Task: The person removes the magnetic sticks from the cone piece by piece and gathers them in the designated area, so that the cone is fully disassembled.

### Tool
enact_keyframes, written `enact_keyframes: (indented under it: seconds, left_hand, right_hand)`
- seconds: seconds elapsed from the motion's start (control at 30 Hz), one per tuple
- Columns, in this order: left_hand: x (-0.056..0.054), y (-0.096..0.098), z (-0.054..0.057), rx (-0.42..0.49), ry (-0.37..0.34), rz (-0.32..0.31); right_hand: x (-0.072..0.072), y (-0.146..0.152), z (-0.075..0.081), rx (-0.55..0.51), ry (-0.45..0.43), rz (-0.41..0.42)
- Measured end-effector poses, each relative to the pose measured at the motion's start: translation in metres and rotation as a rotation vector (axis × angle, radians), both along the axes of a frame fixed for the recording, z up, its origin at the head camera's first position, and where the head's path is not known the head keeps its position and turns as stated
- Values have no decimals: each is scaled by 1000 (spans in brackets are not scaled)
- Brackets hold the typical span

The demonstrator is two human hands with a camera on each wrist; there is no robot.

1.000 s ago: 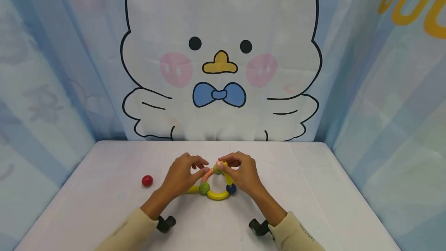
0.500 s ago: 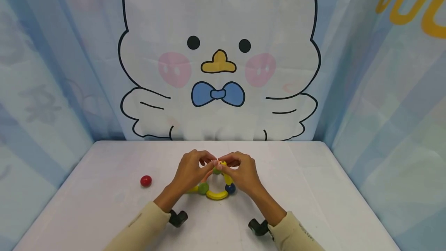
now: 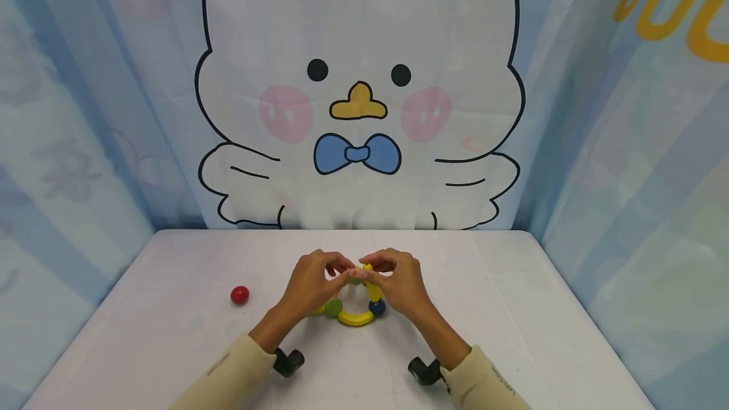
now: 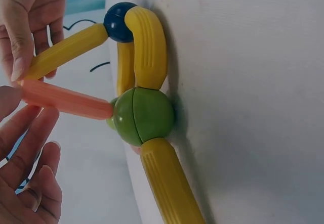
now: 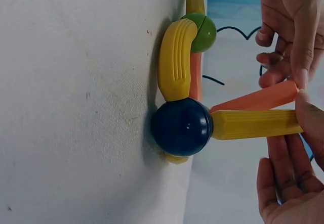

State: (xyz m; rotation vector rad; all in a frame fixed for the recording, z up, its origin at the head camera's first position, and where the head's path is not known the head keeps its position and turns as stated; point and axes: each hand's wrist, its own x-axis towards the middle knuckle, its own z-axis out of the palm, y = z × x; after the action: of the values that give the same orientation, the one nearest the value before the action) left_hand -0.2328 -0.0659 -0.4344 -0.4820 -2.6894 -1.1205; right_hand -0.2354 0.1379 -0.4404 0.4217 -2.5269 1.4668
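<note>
A small frame of ball-and-stick building pieces stands at mid table. My left hand [image 3: 313, 280] pinches the top end of an orange stick [image 4: 71, 100], which slants up from a green ball [image 4: 147, 115]. With thumb and fingers, my right hand [image 3: 401, 280] holds the upper end of a yellow stick [image 5: 258, 124] that rises from a dark blue ball [image 5: 182, 128]. The two stick ends meet at my fingertips. A curved yellow piece [image 3: 355, 319] joins the green and blue balls along the front. Another green ball at the back is mostly hidden by my fingers in the head view.
A loose red ball [image 3: 240, 295] lies on the white table [image 3: 171, 359] to the left. Another yellow stick [image 4: 169, 183] extends outward from the front green ball. Behind the table hangs a curtain with a cartoon bird [image 3: 359, 195].
My left hand has moved right to my right fingertips and now pinches the orange stick's end. My right hand has stayed nearly in place on the yellow stick.
</note>
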Motion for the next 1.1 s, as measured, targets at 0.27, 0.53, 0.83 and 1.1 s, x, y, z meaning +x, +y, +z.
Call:
enact_keyframes:
  seconds: [0.27,0.53,0.83,1.1]
  left_hand:
    - [9,-1,-8,-13,-9,-8]
    - [19,-1,-19,-96,11,-59]
    - [23,3,-29,-171,-28,-109]
    - [23,6,-33,-229,49,-152]
  right_hand:
    - [1,2,0,-15,-9,-3]
    - [0,3,-1,-15,13,11]
    - [1,3,0,-23,15,8]
    - [3,3,1,-12,3,10]
